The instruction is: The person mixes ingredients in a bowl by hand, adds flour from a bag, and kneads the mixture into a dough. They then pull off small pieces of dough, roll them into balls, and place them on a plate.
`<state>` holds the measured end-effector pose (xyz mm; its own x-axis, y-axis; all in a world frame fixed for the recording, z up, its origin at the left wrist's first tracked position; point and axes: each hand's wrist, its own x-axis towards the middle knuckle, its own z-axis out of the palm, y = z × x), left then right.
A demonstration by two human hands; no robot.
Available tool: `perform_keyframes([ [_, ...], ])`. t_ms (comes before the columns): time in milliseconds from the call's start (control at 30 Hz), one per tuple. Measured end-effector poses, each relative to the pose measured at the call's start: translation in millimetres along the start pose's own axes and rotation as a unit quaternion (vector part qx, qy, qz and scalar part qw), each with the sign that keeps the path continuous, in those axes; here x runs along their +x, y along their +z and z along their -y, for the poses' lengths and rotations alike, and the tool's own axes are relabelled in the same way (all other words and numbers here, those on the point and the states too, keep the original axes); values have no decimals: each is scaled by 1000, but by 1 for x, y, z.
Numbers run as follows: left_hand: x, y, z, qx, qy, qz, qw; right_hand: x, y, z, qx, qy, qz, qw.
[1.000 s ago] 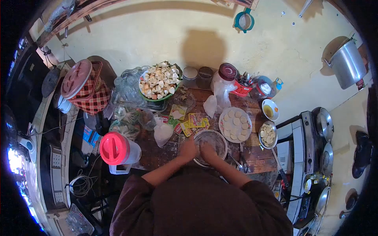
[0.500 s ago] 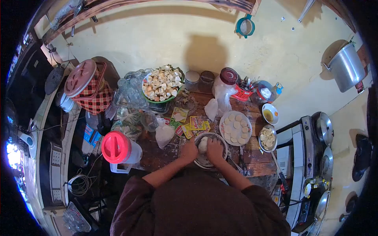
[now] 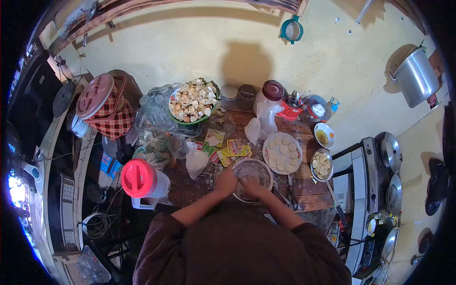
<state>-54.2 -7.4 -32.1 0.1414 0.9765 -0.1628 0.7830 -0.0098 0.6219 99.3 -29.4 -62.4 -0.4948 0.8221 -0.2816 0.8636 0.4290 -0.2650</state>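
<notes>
A round bowl (image 3: 270,184) with a floury inside stands at the table's near edge. My left hand (image 3: 226,181) is at the bowl's left rim, its fingers hidden from this angle. Inside the bowl, low and to the right, is my right hand (image 3: 251,187), with its fingers blurred. The pale dough lump is hard to make out now. Just right of the bowl, flat dough rounds (image 3: 284,149) lie spread on a patterned plate (image 3: 296,167). Seasoning packets (image 3: 234,148) and a knotted white bag (image 3: 196,163) are behind and to the left of the bowl.
A red-lidded pitcher (image 3: 138,178) stands at the left. Farther back are a bowl of broken pale pieces (image 3: 194,100) and a dark-lidded jar (image 3: 273,90). On the right are a bowl of pale slices (image 3: 321,166), a yellow-liquid bowl (image 3: 324,136) and a stove (image 3: 370,175).
My right hand has moved down and slightly left, lower in the bowl. The dough lump that showed between my hands is no longer clearly visible. The whole view has shifted slightly.
</notes>
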Motion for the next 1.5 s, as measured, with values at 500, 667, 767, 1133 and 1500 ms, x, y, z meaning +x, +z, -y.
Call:
perform_keyframes([
  [500,-3,-3,0,-32,4,6,999,8,-36,13,34,166,-12,986],
  [667,-6,-14,-9,-36,-13,25,999,-14,-23,4,-12,148,-144,978],
  [767,-4,-13,-9,-16,-15,35,999,-28,-45,-6,26,89,-21,995],
  [1133,-2,-5,-2,-9,-8,17,1000,2,-12,14,15,58,-126,990],
  [1500,-1,3,8,8,0,16,1000,-16,-49,-4,591,186,-60,783],
])
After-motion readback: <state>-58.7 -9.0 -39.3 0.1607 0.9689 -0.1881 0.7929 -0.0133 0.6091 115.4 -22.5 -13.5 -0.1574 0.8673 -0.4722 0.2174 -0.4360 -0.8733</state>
